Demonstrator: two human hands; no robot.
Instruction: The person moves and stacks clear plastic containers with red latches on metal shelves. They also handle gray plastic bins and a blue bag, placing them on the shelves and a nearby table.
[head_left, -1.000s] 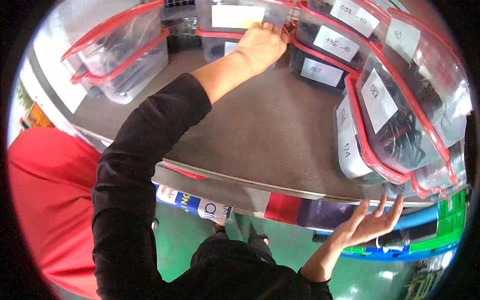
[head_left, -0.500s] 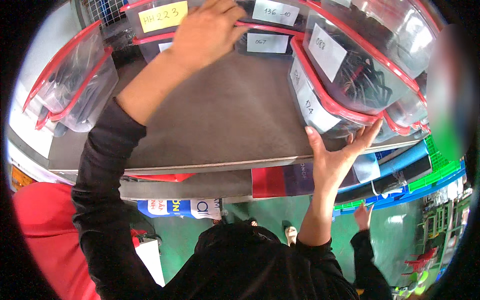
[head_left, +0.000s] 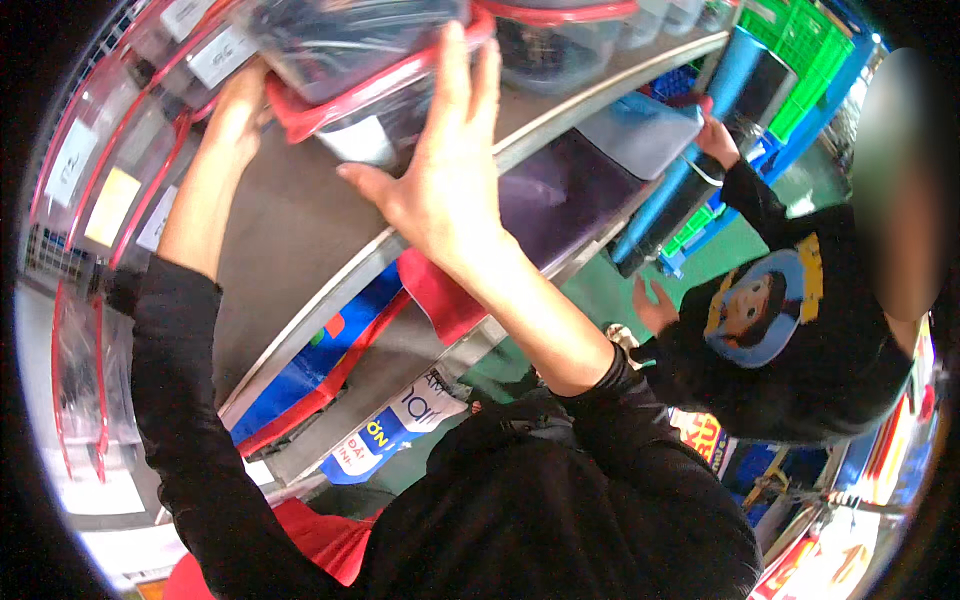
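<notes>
A clear plastic box with a red lid [head_left: 385,80] stands on the brown shelf [head_left: 290,215], with another clear box [head_left: 340,40] on top of it. My right hand [head_left: 445,185] is at the lower box's near side. Its fingers stretch up along the red rim, and its thumb stands apart by the white label [head_left: 362,140]. My left hand [head_left: 237,120] reaches in beside the stack's left corner. Its fingertips are partly hidden there, so its grip is unclear.
More red-lidded boxes [head_left: 115,200] are stacked at the left, others [head_left: 555,45] at the back. At the right a person in a black shirt [head_left: 790,330] has one hand [head_left: 716,140] by a grey translucent bin [head_left: 640,135]. Green crates [head_left: 805,60] and a blue roll [head_left: 735,75] lie beyond.
The view has swung to the right. My left hand has left the back boxes for the stack's left corner. My right hand remains by a box, and the other person has come further into view.
</notes>
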